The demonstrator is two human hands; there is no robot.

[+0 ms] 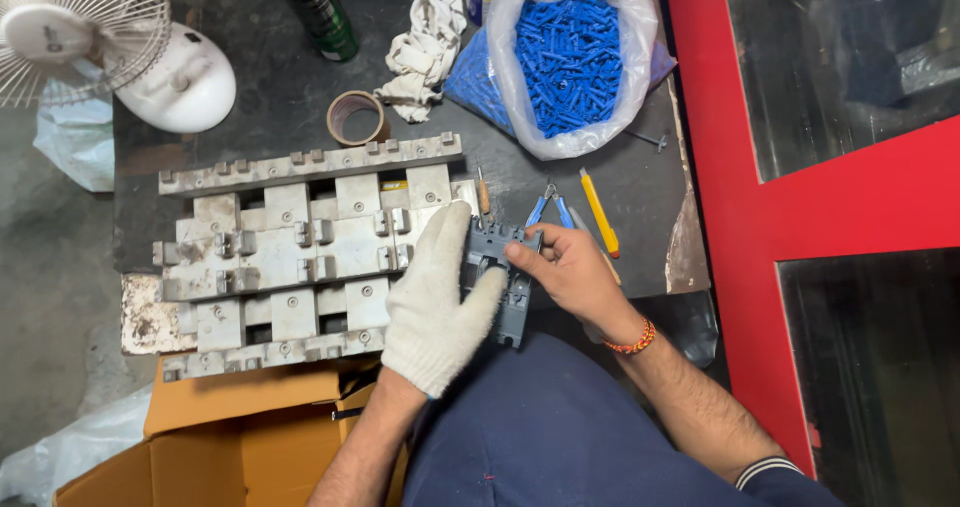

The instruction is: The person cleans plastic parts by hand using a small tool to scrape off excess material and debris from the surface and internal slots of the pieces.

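Centre frame, above the lap: grey moulded plastic housing point(500, 277) gripped by gloved left hand point(440, 302) and bare right hand point(565, 267), fingers closed on its edges. Seemingly rigid, light; best held by sides. Beyond: metal mould point(290, 252), bag of blue parts point(570, 57).

My gloved left grip point(440, 302) covers most of the grey plastic housing point(510, 267), so I cannot see its face or how it is seated. The pliers point(550, 207) show only blue handles; their nose is behind my right grip point(565, 272). The fan point(75, 27) and green spray can point(318, 12) are cut off by the top edge, the cardboard box point(230, 447) by the bottom.
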